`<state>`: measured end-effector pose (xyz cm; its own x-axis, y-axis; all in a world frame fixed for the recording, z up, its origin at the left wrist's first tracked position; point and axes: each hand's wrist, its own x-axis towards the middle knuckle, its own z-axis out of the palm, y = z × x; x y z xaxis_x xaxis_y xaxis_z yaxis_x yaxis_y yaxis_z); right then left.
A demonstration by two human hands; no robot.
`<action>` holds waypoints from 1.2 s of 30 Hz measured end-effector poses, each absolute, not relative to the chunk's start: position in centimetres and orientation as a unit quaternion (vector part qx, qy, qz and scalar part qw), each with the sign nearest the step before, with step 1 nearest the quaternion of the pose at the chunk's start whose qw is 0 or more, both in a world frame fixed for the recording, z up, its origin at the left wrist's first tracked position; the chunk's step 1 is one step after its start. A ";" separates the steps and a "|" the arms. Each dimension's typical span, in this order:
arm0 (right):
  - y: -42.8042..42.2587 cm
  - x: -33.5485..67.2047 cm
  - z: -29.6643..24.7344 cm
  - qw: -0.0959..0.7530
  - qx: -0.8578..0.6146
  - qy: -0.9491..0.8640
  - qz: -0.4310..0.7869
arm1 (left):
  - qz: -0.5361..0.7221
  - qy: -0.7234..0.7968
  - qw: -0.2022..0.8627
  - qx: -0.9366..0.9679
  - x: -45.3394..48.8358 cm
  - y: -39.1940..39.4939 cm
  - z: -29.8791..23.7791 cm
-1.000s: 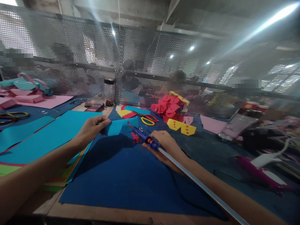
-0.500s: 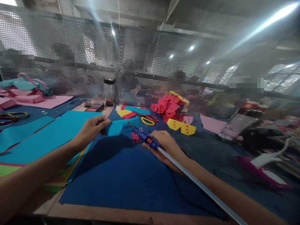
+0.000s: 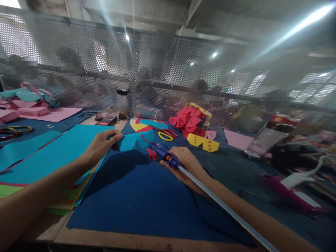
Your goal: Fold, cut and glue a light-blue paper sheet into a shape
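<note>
My left hand [image 3: 105, 141] pinches the left end of a folded blue paper piece [image 3: 127, 141], holding it above the table. Red dots show near the paper's right end. In my right hand [image 3: 183, 157] is a blue glue gun [image 3: 160, 152] with a long clear glue stick [image 3: 223, 204] running out of its back. Its nozzle points up and left, close to the dotted end of the paper; whether it touches cannot be made out. Small red paper dots [image 3: 152, 154] lie scattered on the dark blue mat [image 3: 136, 203] just below the nozzle.
Behind lie scissors [image 3: 166, 134], a pile of red dotted pieces [image 3: 189, 119] and a yellow dotted piece [image 3: 203, 142]. Large blue sheets [image 3: 65, 150] are stacked left. A jar [image 3: 122, 105] stands by the mesh screen [image 3: 162, 52]. A clear container [image 3: 270, 138] is at right.
The blue paper has shifted slightly left, and a second red dot now shows on its right end. The glue gun's nozzle sits a little lower, just off the dots.
</note>
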<state>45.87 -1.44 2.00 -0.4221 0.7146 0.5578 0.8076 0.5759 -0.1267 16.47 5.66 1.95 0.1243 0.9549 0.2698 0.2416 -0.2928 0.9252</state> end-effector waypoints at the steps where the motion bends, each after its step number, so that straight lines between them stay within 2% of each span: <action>1: -1.4 45.9 2.0 0.289 -0.453 -0.840 -0.079 | 0.474 0.461 0.375 0.649 16.5 5.7 1.9; 36: -1.1 46.0 1.4 0.276 -0.452 -0.843 -0.099 | 0.480 0.451 0.396 0.640 16.3 5.8 1.7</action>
<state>46.03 -1.11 1.40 -0.4397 0.7067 0.5543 0.8157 0.5725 -0.0829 16.29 5.84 1.72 0.1338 0.9570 0.2573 0.1973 -0.2801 0.9395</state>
